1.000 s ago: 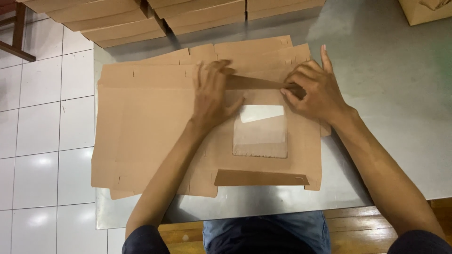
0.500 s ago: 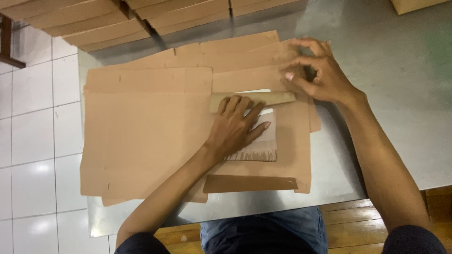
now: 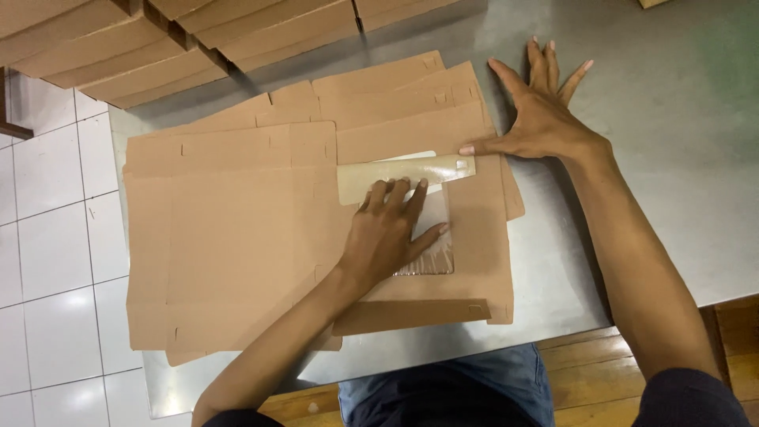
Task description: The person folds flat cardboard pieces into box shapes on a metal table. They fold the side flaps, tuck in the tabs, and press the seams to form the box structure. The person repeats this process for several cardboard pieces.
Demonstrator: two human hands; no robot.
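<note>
Lay flat near the tabletop's front-left corner: a die-cut brown cardboard box blank [image 3: 237,237], one of several overlapping sheets, overhanging the left edge of the grey metal table [image 3: 672,158] above the white tiled floor [image 3: 47,261]. Pressed down on it, palm flat and fingers spread: the left hand [image 3: 387,233], gripping nothing, fingertips at the lower edge of a pale folded flap [image 3: 403,174], heel beside a clear plastic window [image 3: 431,245] partly hidden under the palm. Rested at the blank's right edge, open and splayed, thumb tip touching the flap's right end: the right hand [image 3: 541,119], likewise holding nothing. Stacked along the back-left edge, just behind the sheets: rows of flat brown cartons [image 3: 158,39] (plain, no labels discernible). Showed below the front edge: blue jeans [image 3: 451,387] and wooden planks [image 3: 735,340].

Compared with half a second earlier: right hand opened out from a pinch at the blank's upper right corner and shifted onto bare metal; left hand stayed on the window area, barely moved. Flap remained folded across the window's top.
</note>
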